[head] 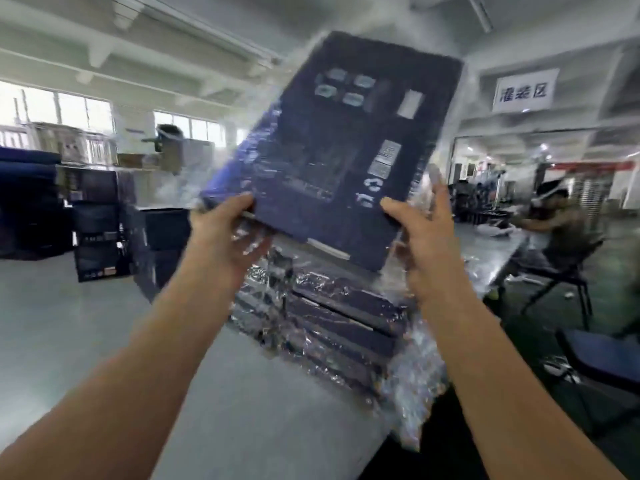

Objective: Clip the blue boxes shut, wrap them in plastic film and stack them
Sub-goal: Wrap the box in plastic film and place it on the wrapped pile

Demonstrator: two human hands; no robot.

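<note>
A flat dark blue box (332,147) is held up in the air, tilted, its printed underside facing me, with clear plastic film (424,188) loosely round it. My left hand (223,233) grips its lower left edge, thumb on the face. My right hand (420,240) grips the lower right corner through the film. Below them a stack of film-wrapped blue boxes (336,323) lies on the grey table (263,410). The frame is blurred by motion.
Dark boxes (100,233) are piled on the floor at left. A person (557,220) sits at the far end of the table on the right. A blue chair (606,355) stands close at right. Loose film (415,386) hangs over the table's edge.
</note>
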